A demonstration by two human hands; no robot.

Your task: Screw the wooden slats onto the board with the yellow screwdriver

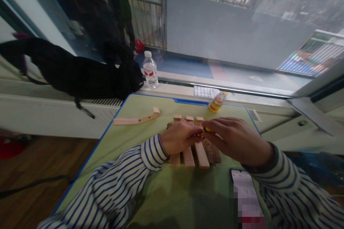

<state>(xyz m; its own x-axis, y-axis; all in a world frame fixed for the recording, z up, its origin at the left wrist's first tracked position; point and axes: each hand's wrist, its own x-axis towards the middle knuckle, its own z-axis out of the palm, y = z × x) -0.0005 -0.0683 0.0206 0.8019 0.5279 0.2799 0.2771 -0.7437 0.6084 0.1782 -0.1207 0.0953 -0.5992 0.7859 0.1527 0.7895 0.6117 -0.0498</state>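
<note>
My left hand point(178, 136) and my right hand point(234, 139) meet above the middle of the table, fingertips pinched together. Between them shows a small yellow-and-black object point(206, 129); its kind is mostly hidden by my fingers. Below my hands lie several pale wooden strips point(189, 157) side by side, small blocks at their far ends. Partly under them is a darker brown, ridged wooden piece point(213, 152). Another wooden strip point(137, 119), with dark holes and a block at one end, rests apart at the left.
A small amber bottle with a yellow base point(216, 102) stands at the table's far edge. A phone point(245, 189) lies near my right forearm. On the windowsill are a water bottle point(150, 71) and a black bag point(88, 75). A person point(107, 14) appears in the glass.
</note>
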